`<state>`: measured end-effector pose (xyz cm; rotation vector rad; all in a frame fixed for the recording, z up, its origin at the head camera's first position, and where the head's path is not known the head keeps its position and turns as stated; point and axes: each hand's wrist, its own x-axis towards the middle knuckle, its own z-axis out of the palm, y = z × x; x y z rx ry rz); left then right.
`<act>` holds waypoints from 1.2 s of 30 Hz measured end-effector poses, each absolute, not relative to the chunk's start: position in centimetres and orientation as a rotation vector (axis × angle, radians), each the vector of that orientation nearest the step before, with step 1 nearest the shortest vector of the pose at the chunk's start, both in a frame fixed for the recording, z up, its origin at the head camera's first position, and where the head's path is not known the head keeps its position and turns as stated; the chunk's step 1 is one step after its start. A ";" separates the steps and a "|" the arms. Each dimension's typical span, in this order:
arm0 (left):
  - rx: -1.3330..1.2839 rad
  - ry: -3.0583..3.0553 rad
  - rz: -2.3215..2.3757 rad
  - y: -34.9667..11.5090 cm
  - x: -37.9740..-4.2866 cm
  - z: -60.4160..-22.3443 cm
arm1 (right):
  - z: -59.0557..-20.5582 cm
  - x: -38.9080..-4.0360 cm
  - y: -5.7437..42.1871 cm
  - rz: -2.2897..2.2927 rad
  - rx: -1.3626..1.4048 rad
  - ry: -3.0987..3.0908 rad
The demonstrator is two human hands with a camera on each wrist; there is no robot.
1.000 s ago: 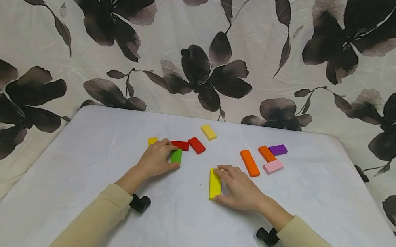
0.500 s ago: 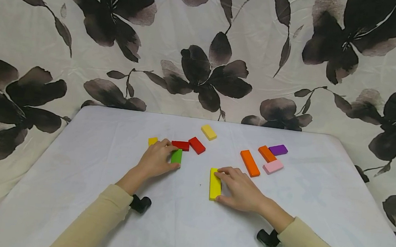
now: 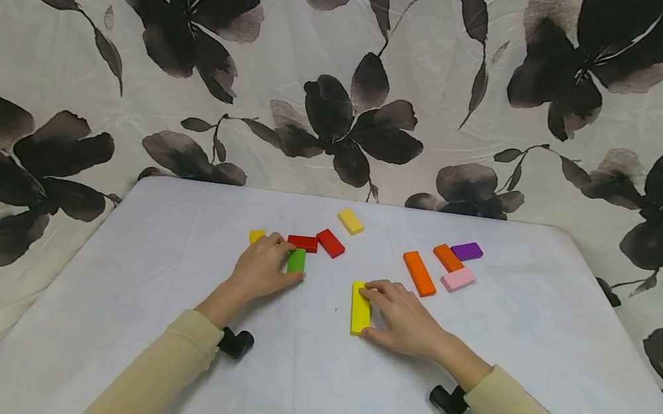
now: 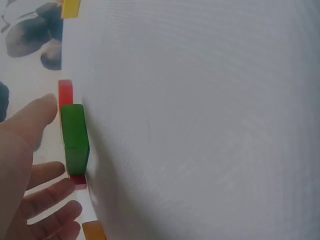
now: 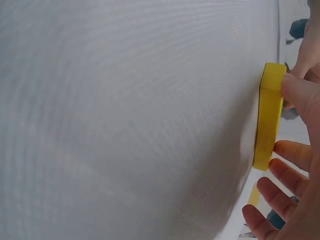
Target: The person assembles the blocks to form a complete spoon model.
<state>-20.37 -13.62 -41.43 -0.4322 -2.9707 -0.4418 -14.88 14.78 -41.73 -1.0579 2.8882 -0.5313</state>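
Note:
In the head view a green block (image 3: 296, 260) lies on the white tablecloth beside my left hand (image 3: 262, 266), whose thumb and forefinger extend about its two ends. The left wrist view has the green block (image 4: 75, 137) in front, the thumb (image 4: 42, 112) at one end and the forefinger (image 4: 50, 171) near the other. Farther right lies a long yellow block (image 3: 360, 308). My right hand (image 3: 401, 317) touches it, and the right wrist view places the thumb (image 5: 297, 92) and fingertips (image 5: 280, 150) along the top of the yellow block (image 5: 270, 115).
Just behind the green block lie two red blocks (image 3: 302, 243) (image 3: 331, 243). A yellow block (image 3: 257, 235) is partly hidden by the left hand; a pale yellow block (image 3: 351, 221) is farther back. On the right sit orange blocks (image 3: 419, 273) (image 3: 448, 257), a pink block (image 3: 458, 279) and a purple block (image 3: 467, 251).

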 end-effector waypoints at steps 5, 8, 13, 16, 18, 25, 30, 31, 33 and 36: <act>-0.390 -3.006 -0.395 -13.3 -20.4 -41.4 | -41.8 -14.9 14.8 -0.533 -1.053 2.888; -0.372 -3.022 -0.387 -13.1 -20.5 -41.4 | -41.9 -14.9 14.8 -0.536 -1.053 2.887; -0.344 -3.039 -0.402 -12.9 -20.5 -41.4 | -41.9 -14.9 14.8 -0.547 -1.056 2.881; -0.334 -3.036 -0.410 -12.9 -20.5 -41.5 | -41.9 -14.9 14.8 -0.557 -1.061 2.876; -0.334 -3.027 -0.420 -12.9 -20.4 -41.5 | -42.0 -14.9 14.8 -0.562 -1.063 2.875; -0.356 -3.023 -0.521 -13.1 -20.0 -41.4 | -41.9 -14.8 14.9 -0.558 -1.042 2.883; -0.350 -3.019 -0.598 -13.4 -19.7 -41.6 | -41.8 -14.8 14.8 -0.519 -1.062 2.899; -0.347 -3.015 -0.614 -13.4 -19.7 -41.6 | -41.8 -14.8 14.8 -0.507 -1.069 2.904; -0.344 -3.007 -0.636 -13.5 -19.7 -41.6 | -41.8 -14.8 14.8 -0.486 -1.078 2.914; -0.342 -2.997 -0.670 -13.5 -19.7 -41.5 | -41.7 -14.8 14.8 -0.473 -1.080 2.922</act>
